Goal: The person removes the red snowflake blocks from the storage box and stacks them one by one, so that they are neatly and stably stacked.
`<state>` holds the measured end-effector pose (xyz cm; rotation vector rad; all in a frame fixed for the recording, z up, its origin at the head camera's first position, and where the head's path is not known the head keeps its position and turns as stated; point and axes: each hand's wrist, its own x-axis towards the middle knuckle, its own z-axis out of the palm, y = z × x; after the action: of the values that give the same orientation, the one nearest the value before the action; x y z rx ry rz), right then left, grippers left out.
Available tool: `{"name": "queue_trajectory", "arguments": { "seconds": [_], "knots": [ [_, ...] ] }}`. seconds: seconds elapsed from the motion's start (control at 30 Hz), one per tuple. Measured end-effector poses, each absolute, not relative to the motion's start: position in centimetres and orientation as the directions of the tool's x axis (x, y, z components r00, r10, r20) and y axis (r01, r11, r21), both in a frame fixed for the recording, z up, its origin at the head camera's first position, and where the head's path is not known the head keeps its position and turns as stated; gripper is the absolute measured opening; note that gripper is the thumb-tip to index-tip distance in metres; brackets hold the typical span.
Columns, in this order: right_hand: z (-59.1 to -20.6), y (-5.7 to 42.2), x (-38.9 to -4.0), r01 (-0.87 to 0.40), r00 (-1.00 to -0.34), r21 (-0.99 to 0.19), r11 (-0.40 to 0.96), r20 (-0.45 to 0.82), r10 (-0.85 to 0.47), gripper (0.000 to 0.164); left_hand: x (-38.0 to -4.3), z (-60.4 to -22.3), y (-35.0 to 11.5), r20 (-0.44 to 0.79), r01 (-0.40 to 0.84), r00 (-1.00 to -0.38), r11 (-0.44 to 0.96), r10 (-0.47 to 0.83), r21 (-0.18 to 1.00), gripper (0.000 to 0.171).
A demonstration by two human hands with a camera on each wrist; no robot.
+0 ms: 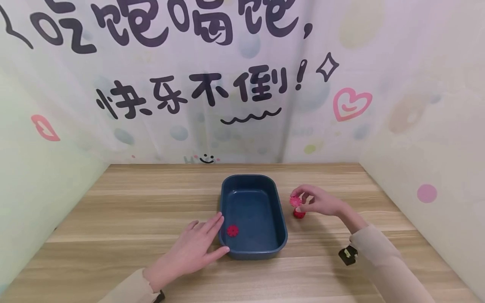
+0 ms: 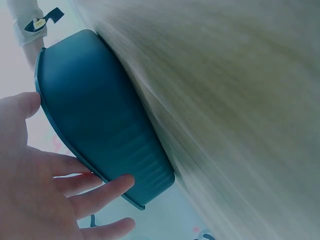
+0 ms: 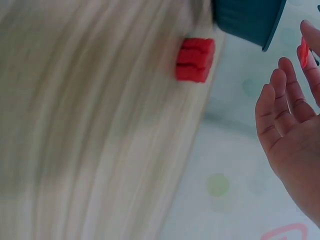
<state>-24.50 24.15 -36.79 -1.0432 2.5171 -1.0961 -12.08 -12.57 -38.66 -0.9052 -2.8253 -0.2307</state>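
A dark blue rectangular tub with rounded corners stands on the table. My left hand rests at its left side, its fairly straight fingers and thumb touching the rim, as the left wrist view also shows. Inside the tub, near the front left, lies a red flower-shaped piece. Right of the tub, my right hand pinches a pinkish-red flower-shaped piece between thumb and index finger. Under it on the table sits a short stack of red flower-shaped pieces, partly covered by the hand in the head view.
The wood-grain table meets a printed cloth backdrop at the back, with pale side walls left and right. A black strap device hangs at the right sleeve.
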Motion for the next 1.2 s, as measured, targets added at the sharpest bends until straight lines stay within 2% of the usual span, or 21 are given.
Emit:
{"name": "queue_trajectory", "arguments": {
  "seconds": [0.37,0.8,1.2],
  "knots": [
    [-38.8,26.1,-24.4,-0.524,-0.745,-0.665,0.532,0.055,-0.665,0.032,-12.1,-38.6,-12.5,0.179,0.575,-0.814,0.812,0.553,0.105,0.071],
    [-40.3,26.0,-24.7,-0.501,-0.747,-0.698,0.513,0.048,-0.664,0.033,-12.0,-38.6,-12.5,0.181,0.579,-0.81,0.809,0.558,0.099,0.071],
    [-41.1,25.8,-25.1,-0.506,-0.776,-0.657,0.559,0.064,-0.627,0.033,-12.1,-38.7,-12.6,0.189,0.581,-0.808,0.808,0.558,0.098,0.071]
  ]
}}
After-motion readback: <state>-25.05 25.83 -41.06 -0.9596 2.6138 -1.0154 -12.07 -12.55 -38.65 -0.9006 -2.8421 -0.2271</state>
